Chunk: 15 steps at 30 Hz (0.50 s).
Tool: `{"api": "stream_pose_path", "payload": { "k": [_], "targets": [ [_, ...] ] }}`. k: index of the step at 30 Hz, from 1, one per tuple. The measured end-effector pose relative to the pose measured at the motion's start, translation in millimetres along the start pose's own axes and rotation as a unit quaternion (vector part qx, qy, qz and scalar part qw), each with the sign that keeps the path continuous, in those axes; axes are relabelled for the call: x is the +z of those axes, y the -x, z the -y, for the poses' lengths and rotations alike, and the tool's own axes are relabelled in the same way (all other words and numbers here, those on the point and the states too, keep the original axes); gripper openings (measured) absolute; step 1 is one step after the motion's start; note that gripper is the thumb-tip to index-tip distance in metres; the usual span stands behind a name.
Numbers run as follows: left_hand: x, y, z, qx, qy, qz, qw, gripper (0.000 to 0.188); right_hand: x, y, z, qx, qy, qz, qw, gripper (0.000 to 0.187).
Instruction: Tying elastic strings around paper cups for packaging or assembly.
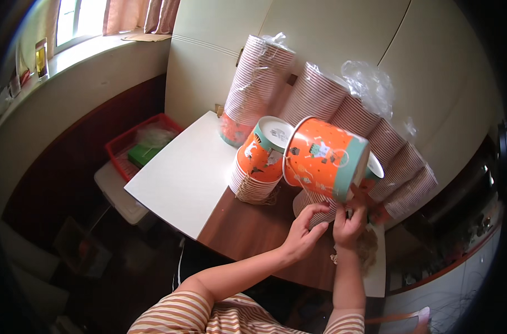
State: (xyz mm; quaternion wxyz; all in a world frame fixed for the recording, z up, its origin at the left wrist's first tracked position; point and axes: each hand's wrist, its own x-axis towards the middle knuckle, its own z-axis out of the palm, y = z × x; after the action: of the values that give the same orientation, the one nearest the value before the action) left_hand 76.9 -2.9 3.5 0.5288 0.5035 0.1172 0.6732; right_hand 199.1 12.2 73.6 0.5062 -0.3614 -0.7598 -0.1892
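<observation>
An orange paper bucket [316, 151] with a teal band and small printed figures is tilted on its side above the table, its rim toward the left. My right hand [351, 221] has its fingers up at the bucket's base and holds it there. Just left of it, my left hand [308, 232] is empty, with thumb and fingers bent but apart. Beside the held bucket stands a short stack of upside-down orange buckets [257, 153], with brown twine [257, 192] around its lower rims. Another stack of rims [304, 205] shows partly behind my hands.
Tall plastic-wrapped bucket stacks [259, 80] line the back of the white and brown table [175, 172]. Crumpled clear plastic [370, 86] tops some. A tangle of brown twine [368, 247] lies by my right forearm. A red crate [117, 146] sits off the table's left side.
</observation>
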Motion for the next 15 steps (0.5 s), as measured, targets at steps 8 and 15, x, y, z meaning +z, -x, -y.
{"api": "stream_pose_path", "payload": {
  "k": [8,15],
  "targets": [
    [7,-67,10,0.016,0.115,-0.113,0.987,0.038,39,-89,-33,-0.042,-0.045,0.136,0.989,0.03],
    [-10,-97,35,-0.027,0.206,-0.185,0.96,0.037,85,-119,-51,-0.069,-0.101,0.226,0.967,0.029]
  ]
}}
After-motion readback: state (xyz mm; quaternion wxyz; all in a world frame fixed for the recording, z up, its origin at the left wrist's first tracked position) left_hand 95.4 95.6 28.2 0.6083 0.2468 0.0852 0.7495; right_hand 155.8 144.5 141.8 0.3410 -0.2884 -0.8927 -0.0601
